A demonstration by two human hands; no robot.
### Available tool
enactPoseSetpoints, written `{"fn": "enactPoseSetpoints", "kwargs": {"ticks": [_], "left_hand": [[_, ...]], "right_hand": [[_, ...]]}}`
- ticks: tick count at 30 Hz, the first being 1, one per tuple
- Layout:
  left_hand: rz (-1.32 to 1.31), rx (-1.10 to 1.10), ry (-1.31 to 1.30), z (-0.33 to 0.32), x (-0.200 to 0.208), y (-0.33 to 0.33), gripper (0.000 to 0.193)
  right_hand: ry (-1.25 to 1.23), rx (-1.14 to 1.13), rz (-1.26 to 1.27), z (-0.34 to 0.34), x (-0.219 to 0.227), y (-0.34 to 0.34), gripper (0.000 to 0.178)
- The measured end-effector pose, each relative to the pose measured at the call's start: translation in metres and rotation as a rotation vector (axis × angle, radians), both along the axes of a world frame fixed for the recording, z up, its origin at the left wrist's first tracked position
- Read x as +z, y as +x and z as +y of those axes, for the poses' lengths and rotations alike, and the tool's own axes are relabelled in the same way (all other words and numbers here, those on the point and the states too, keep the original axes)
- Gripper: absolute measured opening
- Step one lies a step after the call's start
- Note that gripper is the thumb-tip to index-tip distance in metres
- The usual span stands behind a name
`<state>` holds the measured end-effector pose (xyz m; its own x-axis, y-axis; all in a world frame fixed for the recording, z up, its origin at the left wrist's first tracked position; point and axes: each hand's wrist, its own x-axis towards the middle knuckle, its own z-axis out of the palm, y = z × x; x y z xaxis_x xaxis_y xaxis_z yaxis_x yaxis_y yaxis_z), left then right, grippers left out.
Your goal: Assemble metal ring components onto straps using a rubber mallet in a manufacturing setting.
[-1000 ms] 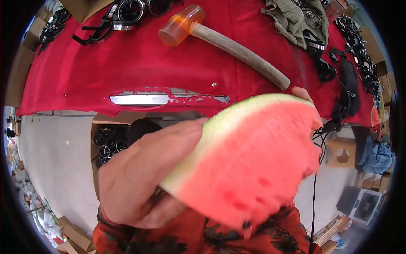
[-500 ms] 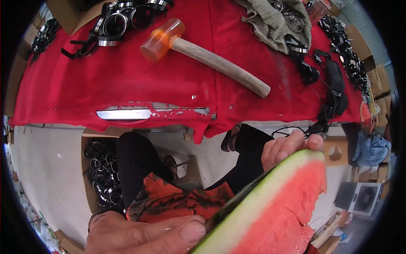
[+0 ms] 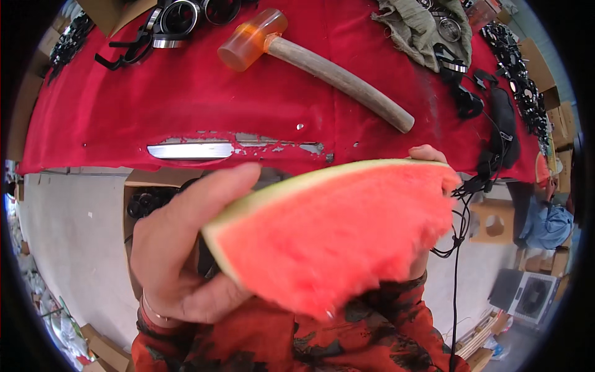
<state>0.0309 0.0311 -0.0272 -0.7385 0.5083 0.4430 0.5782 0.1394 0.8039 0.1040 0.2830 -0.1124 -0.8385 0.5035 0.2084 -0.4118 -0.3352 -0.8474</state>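
A large watermelon slice [image 3: 334, 232] with red flesh, pale rind and a ragged, bitten lower right edge is held up in front of me. Its left end is gripped by my left hand [image 3: 180, 248], thumb and fingers on either side of the rind. At the far right end, a fingertip of my right hand [image 3: 427, 153] shows over the rind; the slice hides the rest of that hand. Beyond it, on the red cloth [image 3: 155, 99], lies a mallet [image 3: 334, 77] with an orange translucent head and a wooden handle.
Black and silver ring-shaped parts [image 3: 180, 18] sit at the table's back left. A grey-green rag [image 3: 415, 31] with more rings and a black strap [image 3: 505, 124] lie at right. Cables [image 3: 457, 279] hang by the table edge. A cardboard box [image 3: 493, 221] stands on the floor.
The watermelon slice has risen and turned from steeply slanted to nearly level, its flesh facing me. My left hand has moved up and now grips its left end.
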Motion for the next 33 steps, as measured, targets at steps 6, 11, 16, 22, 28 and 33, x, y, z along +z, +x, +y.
{"fn": "enactPoseSetpoints", "kwargs": {"ticks": [6, 11, 16, 22, 28, 33], "left_hand": [[-0.173, -0.092, 0.202, 0.004, -0.016, -0.013, 0.063], [-0.355, -0.066, 0.304, 0.009, -0.015, -0.009, 0.066], [-0.372, -0.057, 0.314, 0.009, -0.019, -0.010, 0.064], [-0.253, -0.106, 0.337, 0.007, -0.019, -0.009, 0.056], [0.105, -0.153, 0.228, 0.011, -0.014, -0.011, 0.031], [0.216, -0.336, 0.119, -0.005, 0.023, 0.009, 0.030]], "right_hand": [[0.020, 0.036, -0.049, 0.002, 0.015, -0.005, 0.054], [0.024, 0.048, -0.016, 0.004, 0.010, -0.007, 0.054], [-0.008, 0.024, -0.143, 0.006, 0.006, -0.001, 0.058], [-0.099, 0.056, -0.211, 0.004, 0.021, -0.003, 0.076], [-0.035, -0.028, 0.064, -0.018, 0.022, 0.003, 0.083], [0.006, 0.520, 0.404, 0.016, 0.012, -0.012, 0.072]]}}
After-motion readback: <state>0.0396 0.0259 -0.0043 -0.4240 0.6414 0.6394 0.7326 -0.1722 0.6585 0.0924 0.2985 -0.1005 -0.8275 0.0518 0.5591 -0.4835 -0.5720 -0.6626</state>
